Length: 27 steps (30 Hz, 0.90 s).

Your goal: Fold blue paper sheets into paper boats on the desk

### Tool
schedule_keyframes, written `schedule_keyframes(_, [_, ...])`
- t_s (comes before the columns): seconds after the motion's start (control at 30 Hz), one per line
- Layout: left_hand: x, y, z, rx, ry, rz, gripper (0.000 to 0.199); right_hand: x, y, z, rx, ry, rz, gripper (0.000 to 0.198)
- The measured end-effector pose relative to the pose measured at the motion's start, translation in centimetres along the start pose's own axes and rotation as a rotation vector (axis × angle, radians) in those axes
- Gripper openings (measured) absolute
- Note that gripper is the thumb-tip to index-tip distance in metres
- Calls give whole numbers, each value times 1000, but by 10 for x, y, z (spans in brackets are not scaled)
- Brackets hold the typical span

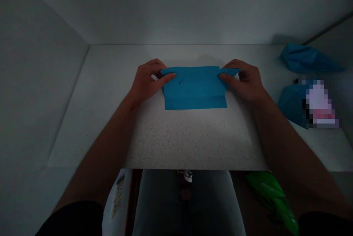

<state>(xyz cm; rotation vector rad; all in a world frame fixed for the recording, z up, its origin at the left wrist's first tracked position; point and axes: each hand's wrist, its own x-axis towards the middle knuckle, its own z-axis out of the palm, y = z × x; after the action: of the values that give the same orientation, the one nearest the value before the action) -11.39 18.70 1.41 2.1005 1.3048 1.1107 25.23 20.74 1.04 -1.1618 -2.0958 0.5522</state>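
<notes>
A blue sheet of paper with straight crease lines and a small dark mark near its left side is held over the middle of the white table. My left hand pinches its upper left corner, thumb in front and fingers behind. At the upper right corner, my right hand grips the paper the same way, and a small flap there is bent outward. The lower edge of the sheet hangs toward me. The fingers behind the paper are partly hidden.
On the right of the table sits a folded blue paper piece. Nearer me is another blue item, partly covered by a pixelated patch. White walls close off the back and sides. Below the front edge lies a green bag.
</notes>
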Motion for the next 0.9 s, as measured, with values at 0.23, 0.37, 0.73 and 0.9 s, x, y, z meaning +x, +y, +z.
schedule_keyframes(0.23, [-1, 0, -2, -23, -3, -10, 35, -1, 1, 0, 74, 28, 17, 47])
schedule_keyframes(0.37, [-1, 0, -1, -44, 12, -3, 40, -2, 7, 2, 134, 68, 35, 50])
schedule_keyframes(0.73, [1, 1, 0, -21, 24, 5, 55, -2, 12, 5, 27, 28, 38, 62])
schedule_keyframes(0.9, [0, -4, 5, -111, -28, -54, 54, -2, 8, 5, -22, 57, -6, 61])
